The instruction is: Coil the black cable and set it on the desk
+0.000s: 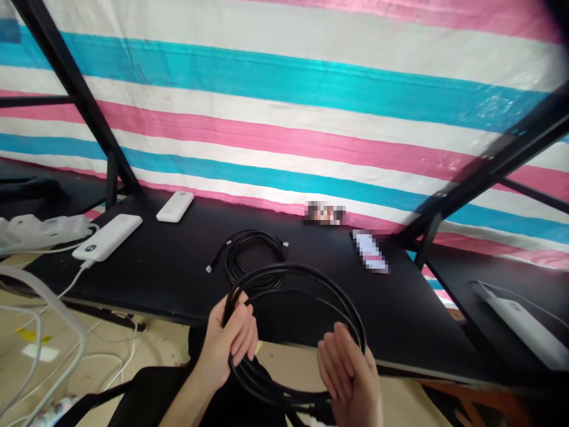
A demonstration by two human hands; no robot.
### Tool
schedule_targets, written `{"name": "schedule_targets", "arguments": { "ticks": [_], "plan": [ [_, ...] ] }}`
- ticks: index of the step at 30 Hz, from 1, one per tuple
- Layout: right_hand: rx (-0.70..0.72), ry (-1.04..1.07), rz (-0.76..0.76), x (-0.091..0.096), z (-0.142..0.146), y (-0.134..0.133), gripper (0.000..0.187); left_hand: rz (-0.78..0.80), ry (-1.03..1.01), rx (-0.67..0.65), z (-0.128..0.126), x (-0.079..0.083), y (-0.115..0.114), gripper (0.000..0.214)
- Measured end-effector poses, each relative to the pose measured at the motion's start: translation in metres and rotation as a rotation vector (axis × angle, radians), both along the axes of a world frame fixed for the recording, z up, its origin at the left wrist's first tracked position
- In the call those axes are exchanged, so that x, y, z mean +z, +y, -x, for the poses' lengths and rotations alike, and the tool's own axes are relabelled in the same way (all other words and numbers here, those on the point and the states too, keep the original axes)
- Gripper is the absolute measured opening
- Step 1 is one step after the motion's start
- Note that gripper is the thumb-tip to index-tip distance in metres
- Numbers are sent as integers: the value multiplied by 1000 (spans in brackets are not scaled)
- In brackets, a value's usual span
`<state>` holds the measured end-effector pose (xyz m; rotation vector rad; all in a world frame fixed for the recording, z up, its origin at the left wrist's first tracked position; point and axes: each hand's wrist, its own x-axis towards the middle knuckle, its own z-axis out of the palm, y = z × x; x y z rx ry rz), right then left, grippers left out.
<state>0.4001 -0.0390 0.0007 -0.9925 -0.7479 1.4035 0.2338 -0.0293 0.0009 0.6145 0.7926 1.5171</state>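
Coiled cable [254, 256] on table [178, 279]

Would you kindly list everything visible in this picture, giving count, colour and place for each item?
coiled cable in hands: one, black, held over the table's near edge
coiled cable on table: one, black, lying behind the held coil
power banks: two, white, left part of table
power strip: one, white, far left
black table: one, across the middle
striped tarp: one, pink, turquoise and white, backdrop
white device: one, on the right table
left hand: grips the coil's left side
right hand: holds the coil's lower right
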Motion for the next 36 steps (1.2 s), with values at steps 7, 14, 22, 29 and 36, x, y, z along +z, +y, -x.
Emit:
{"name": "schedule_targets", "arguments": {
  "ticks": [7, 14, 22, 29, 36],
  "plan": [
    [-184, 398, 119, 9, 34, 21, 47, 118, 80, 45, -24, -16, 4, 32],
    [-260, 218, 220, -1, 50, 36, 48, 75, 182, 208, -23, -26, 17, 28],
    [-97, 72, 195, -2, 46, 48, 50, 222, 122, 143, 19, -26, 37, 38],
    [-57, -209, 147, 2, 42, 56, 43, 329, 95, -63, 46, -15, 37, 54],
    [-124, -637, 19, -1, 39, 56, 54, 370, 251, -340, 60, -2, 34, 43]
  ]
}}
